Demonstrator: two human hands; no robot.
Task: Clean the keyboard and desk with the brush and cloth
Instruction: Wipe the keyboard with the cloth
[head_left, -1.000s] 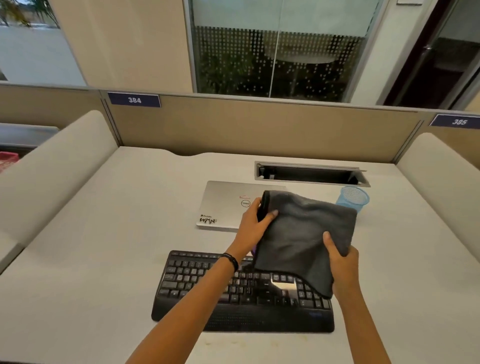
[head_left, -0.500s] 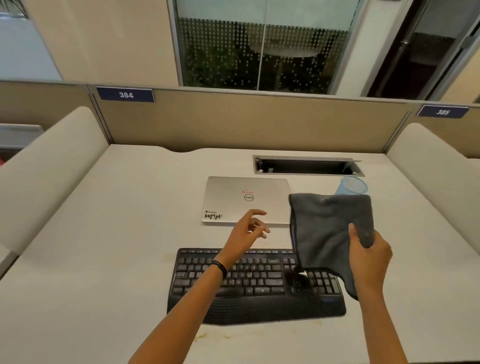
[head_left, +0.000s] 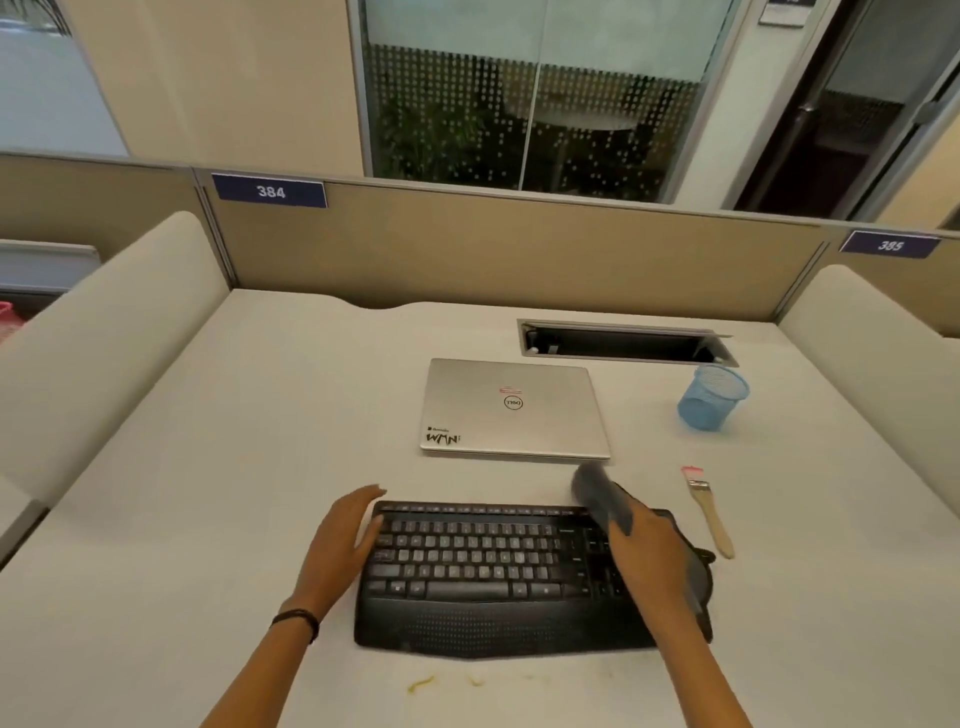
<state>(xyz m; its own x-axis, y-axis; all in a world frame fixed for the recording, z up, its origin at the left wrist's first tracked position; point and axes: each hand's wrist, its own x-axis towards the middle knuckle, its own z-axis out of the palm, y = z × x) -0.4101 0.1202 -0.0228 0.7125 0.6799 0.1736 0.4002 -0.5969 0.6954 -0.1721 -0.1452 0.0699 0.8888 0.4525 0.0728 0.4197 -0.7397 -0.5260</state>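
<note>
A black keyboard (head_left: 483, 566) lies on the white desk (head_left: 208, 493) in front of me. My left hand (head_left: 345, 535) rests with straight fingers against the keyboard's left end. My right hand (head_left: 649, 551) grips the dark grey cloth (head_left: 597, 493) over the keyboard's right end; the cloth is bunched, blurred, and sticks out past my fingers toward the laptop. A wooden-handled brush (head_left: 709, 512) with pink bristles lies on the desk just right of the keyboard.
A closed silver laptop (head_left: 511, 410) lies behind the keyboard. A blue mesh cup (head_left: 711, 397) stands at the back right, near an open cable slot (head_left: 623, 343). Yellowish stains (head_left: 421, 685) mark the desk at the front edge. Padded dividers flank both sides.
My left hand let go of the cloth and dropped to the keyboard's left end. My right hand brought the cloth down from hanging spread in the air onto the keyboard's right end.
</note>
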